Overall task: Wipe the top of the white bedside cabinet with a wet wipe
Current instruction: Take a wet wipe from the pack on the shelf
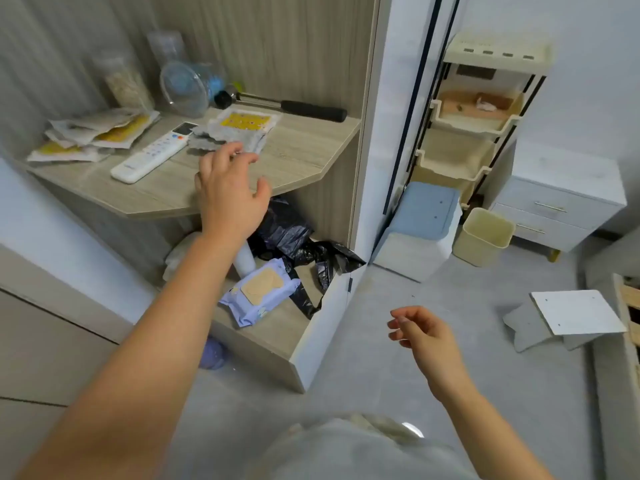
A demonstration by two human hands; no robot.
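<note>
A lilac pack of wet wipes point(258, 292) with a beige flap lies on the lower shelf of a wooden nook. My left hand point(228, 188) is stretched out above it, in front of the upper shelf point(298, 157), fingers spread and holding nothing. My right hand point(420, 332) hovers low over the grey floor, fingers loosely curled and apart, empty. The white bedside cabinet point(561, 195) with two drawers stands far to the right against the wall, away from both hands.
The upper shelf holds a white remote point(149, 157), paper packets point(93, 133), jars, a clear bowl point(183, 88) and a black-handled hammer point(287, 105). Black plastic bags point(291, 233) sit behind the wipes. A blue stool point(420, 220), beige bin point(483, 235), tiered rack point(478, 109) and loose white board point(576, 311) lie rightward.
</note>
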